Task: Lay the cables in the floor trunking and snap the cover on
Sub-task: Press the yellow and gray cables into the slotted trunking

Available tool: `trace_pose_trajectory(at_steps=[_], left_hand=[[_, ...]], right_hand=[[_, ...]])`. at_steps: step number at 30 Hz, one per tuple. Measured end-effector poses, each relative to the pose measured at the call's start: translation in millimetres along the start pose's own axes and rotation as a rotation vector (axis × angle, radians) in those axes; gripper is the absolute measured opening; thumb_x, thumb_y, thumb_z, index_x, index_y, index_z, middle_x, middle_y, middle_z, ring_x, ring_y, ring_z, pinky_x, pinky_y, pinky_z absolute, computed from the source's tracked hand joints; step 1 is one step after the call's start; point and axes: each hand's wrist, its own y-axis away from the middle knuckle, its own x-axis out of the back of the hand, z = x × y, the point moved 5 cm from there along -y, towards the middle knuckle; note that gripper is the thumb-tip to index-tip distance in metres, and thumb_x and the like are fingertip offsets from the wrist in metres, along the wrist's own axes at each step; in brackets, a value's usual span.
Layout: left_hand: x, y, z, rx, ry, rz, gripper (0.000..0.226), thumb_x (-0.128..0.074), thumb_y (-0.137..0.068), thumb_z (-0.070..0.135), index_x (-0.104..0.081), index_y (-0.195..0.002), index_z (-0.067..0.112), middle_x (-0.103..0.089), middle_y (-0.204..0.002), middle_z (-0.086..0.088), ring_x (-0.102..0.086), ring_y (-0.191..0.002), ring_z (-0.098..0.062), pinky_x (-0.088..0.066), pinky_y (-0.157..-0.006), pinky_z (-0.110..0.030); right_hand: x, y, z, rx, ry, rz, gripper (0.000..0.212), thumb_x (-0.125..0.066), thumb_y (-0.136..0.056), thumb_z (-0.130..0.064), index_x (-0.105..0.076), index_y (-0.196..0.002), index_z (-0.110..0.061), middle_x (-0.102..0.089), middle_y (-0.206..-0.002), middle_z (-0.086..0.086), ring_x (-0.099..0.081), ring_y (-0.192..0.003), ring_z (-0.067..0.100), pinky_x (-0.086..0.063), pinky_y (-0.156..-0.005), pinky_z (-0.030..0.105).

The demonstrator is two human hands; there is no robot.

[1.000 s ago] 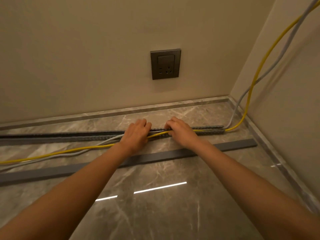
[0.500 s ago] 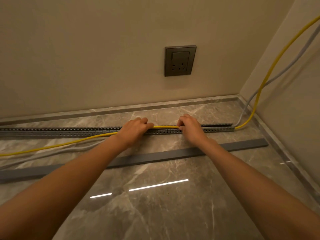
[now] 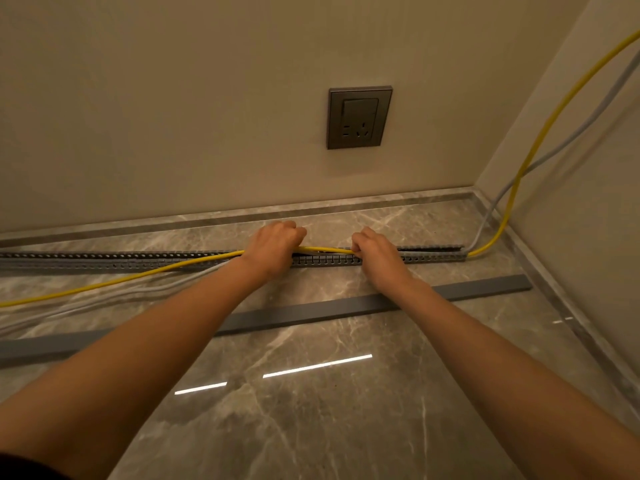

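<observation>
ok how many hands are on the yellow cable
2. The left hand and the right hand both grip the yellow cable over the slotted trunking, a short span between them.

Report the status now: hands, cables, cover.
Hands: left hand and right hand grip yellow cable above trunking. Leftward, yellow and grey cables lie outside on floor. Loose cover on floor, not fitted. No obstruction seen.

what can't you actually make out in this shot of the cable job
Head view:
- The yellow cable where the left hand and right hand hold it: hidden by the hands, so seating in the trunking is unclear.
- Ends of the yellow cable and grey cables: cut off by the left and right edges.
- The cover: left end off-frame, middle behind the forearms.
</observation>
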Motion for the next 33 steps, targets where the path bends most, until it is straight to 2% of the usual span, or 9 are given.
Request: trace_pose_trajectory(at_steps=[3, 5, 8, 14, 18, 20, 23, 29, 33], left_hand=[[-1, -1, 3, -0.015, -0.061, -0.042, 0.017, -0.051, -0.09, 0.001, -0.058, -0.106, 0.001, -0.058, -0.115, -0.016, -0.057, -0.102, -0.032, -0.047, -0.082, -0.038], [-1, -2, 3, -0.044, -0.093, -0.076, 0.018, -0.051, -0.092, 0.004, -0.061, -0.107, 0.0, -0.06, -0.114, -0.017, -0.059, -0.1, -0.031, -0.049, -0.083, -0.036], [-5, 0, 4, -0.086, -0.124, -0.105, 0.021, -0.047, -0.094, 0.005, -0.061, -0.11, 0.0, -0.061, -0.115, -0.018, -0.059, -0.104, -0.032, -0.048, -0.086, -0.037], [-12, 12, 14, -0.198, -0.15, 0.004, 0.024, -0.048, -0.095, 0.006, -0.058, -0.116, 0.0, -0.056, -0.114, -0.018, -0.056, -0.101, -0.033, -0.049, -0.078, -0.04], [-12, 20, 15, -0.258, -0.113, 0.064, 0.01, -0.071, -0.073, -0.001, -0.067, -0.082, -0.001, -0.067, -0.077, -0.021, -0.065, -0.067, -0.038, -0.051, -0.048, -0.038], [-11, 21, 17, -0.249, -0.098, 0.057, 0.009, -0.071, -0.074, 0.0, -0.068, -0.083, -0.001, -0.067, -0.077, -0.02, -0.066, -0.066, -0.037, -0.051, -0.048, -0.037], [-12, 14, 18, -0.164, -0.112, 0.045, 0.021, -0.047, -0.094, 0.006, -0.061, -0.109, 0.001, -0.063, -0.108, -0.019, -0.062, -0.097, -0.036, -0.048, -0.074, -0.042], [-21, 11, 18, -0.097, -0.16, -0.052, 0.026, -0.042, -0.097, 0.013, -0.058, -0.117, 0.007, -0.06, -0.119, -0.013, -0.059, -0.107, -0.031, -0.047, -0.086, -0.038], [-17, 11, 23, -0.103, -0.115, -0.021, 0.026, -0.042, -0.098, 0.012, -0.054, -0.12, 0.006, -0.058, -0.121, -0.014, -0.058, -0.107, -0.03, -0.047, -0.088, -0.037]], right_hand=[[5, 8, -10, 0.086, 0.084, 0.065, 0.018, -0.062, -0.072, 0.019, -0.063, -0.083, 0.005, -0.06, -0.092, 0.021, -0.059, -0.082, 0.035, -0.04, -0.059, 0.035], [4, 14, -13, 0.122, 0.146, 0.075, 0.029, -0.083, -0.05, 0.014, -0.065, -0.066, -0.001, -0.063, -0.069, 0.014, -0.061, -0.059, 0.028, -0.046, -0.043, 0.027], [1, 18, -15, 0.134, 0.231, 0.051, 0.038, -0.089, -0.034, 0.006, -0.065, -0.059, -0.008, -0.063, -0.056, 0.006, -0.06, -0.047, 0.021, -0.044, -0.039, 0.019], [-6, 22, -16, 0.046, 0.224, 0.058, 0.039, -0.081, -0.048, 0.013, -0.064, -0.079, -0.004, -0.066, -0.062, 0.012, -0.064, -0.051, 0.029, -0.049, -0.039, 0.028], [-3, 22, -16, 0.054, 0.258, 0.055, 0.039, -0.088, -0.039, 0.006, -0.067, -0.068, -0.007, -0.065, -0.057, 0.008, -0.061, -0.045, 0.024, -0.045, -0.033, 0.022], [-1, 21, -18, 0.048, 0.25, -0.003, 0.027, -0.08, -0.058, 0.007, -0.068, -0.08, -0.003, -0.068, -0.073, 0.012, -0.065, -0.06, 0.029, -0.05, -0.045, 0.028], [-1, 14, -12, 0.018, 0.234, -0.068, 0.024, -0.049, -0.09, 0.002, -0.06, -0.11, -0.002, -0.062, -0.11, 0.016, -0.059, -0.099, 0.034, -0.049, -0.075, 0.038], [1, 14, -10, -0.013, 0.181, -0.1, 0.032, -0.043, -0.092, 0.004, -0.06, -0.117, -0.004, -0.059, -0.118, 0.015, -0.057, -0.107, 0.033, -0.048, -0.087, 0.04], [6, 17, -10, -0.04, 0.122, -0.131, 0.031, -0.043, -0.091, 0.006, -0.056, -0.117, -0.004, -0.061, -0.119, 0.017, -0.057, -0.108, 0.035, -0.047, -0.087, 0.04]])
